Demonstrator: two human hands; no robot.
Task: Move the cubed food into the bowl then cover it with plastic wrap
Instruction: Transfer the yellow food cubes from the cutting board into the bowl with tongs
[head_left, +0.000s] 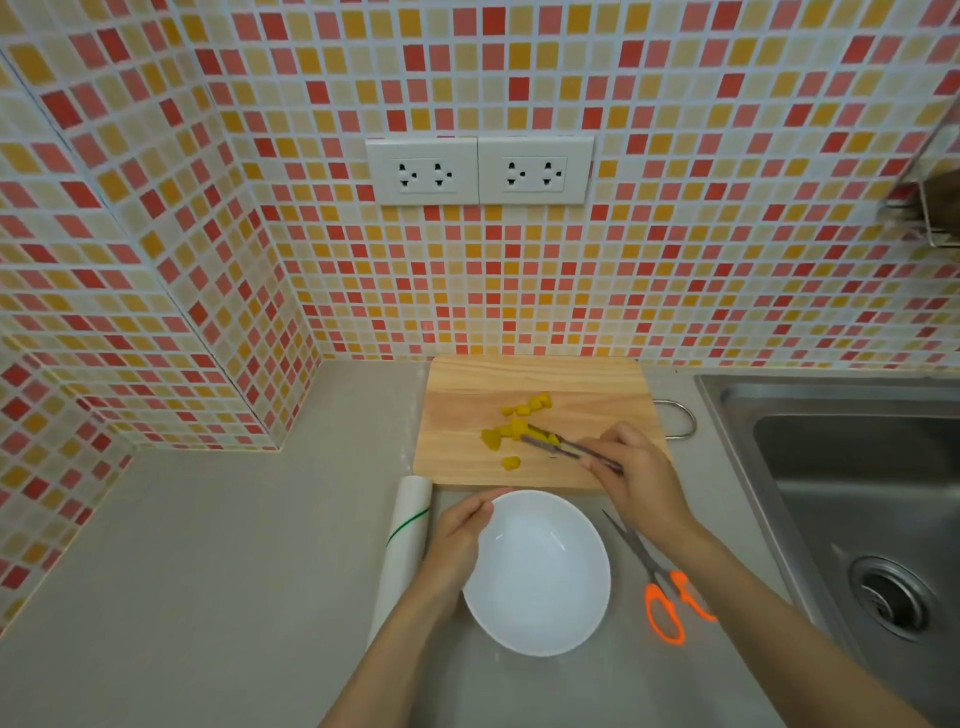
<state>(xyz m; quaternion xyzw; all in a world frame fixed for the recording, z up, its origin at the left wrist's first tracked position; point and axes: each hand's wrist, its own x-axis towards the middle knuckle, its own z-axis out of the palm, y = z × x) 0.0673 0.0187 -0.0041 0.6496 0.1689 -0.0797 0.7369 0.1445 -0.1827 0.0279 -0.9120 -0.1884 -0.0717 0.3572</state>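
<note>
Yellow food cubes lie scattered on a wooden cutting board at the back of the counter. My right hand grips metal tongs whose tips reach among the cubes. In front of the board stands an empty white bowl. Its left rim is held by my left hand. A roll of plastic wrap lies just left of the bowl, partly behind my left forearm.
Orange-handled scissors lie right of the bowl. A steel sink fills the right side. A tiled wall with two sockets stands behind the board, and a tiled corner juts out at the left.
</note>
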